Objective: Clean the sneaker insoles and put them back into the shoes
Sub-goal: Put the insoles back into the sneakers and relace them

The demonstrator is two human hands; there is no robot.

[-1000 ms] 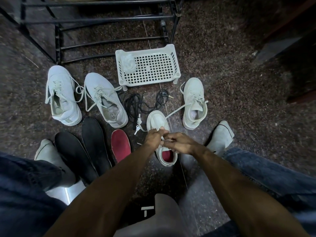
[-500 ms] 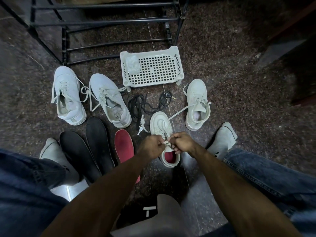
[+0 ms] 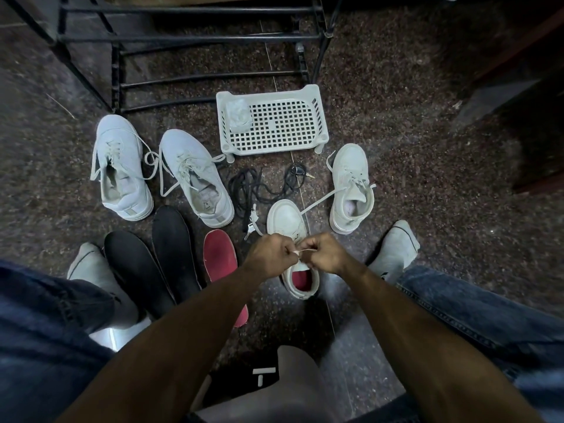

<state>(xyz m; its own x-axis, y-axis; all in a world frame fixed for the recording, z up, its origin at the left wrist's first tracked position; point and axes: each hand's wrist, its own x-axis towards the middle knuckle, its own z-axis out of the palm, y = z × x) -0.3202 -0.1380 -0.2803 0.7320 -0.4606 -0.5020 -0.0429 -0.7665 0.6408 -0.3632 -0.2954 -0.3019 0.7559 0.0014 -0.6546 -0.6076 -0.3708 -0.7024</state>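
A small white sneaker [image 3: 285,219] lies on the floor in front of me, with a red insole [image 3: 302,279] showing inside its heel. My left hand [image 3: 270,254] and my right hand [image 3: 326,254] hover over its middle, each pinching the white lace [image 3: 317,204] between curled fingers. Its mate, another small white sneaker [image 3: 351,184], lies to the right. A loose red insole [image 3: 221,261] lies left of my hands. Two black insoles [image 3: 174,248] [image 3: 134,267] lie further left. Two larger white sneakers [image 3: 120,166] [image 3: 195,175] sit behind them.
A white perforated plastic tray [image 3: 274,120] holding a crumpled cloth [image 3: 239,116] stands behind the shoes. Black laces [image 3: 253,187] lie tangled in the middle. A black metal shoe rack [image 3: 189,41] stands at the back. My socked feet [image 3: 94,270] [image 3: 393,248] flank the work area.
Both hands have closed into tighter fists on the lace and drawn slightly apart over the small sneaker. The shoes and insoles have not moved.
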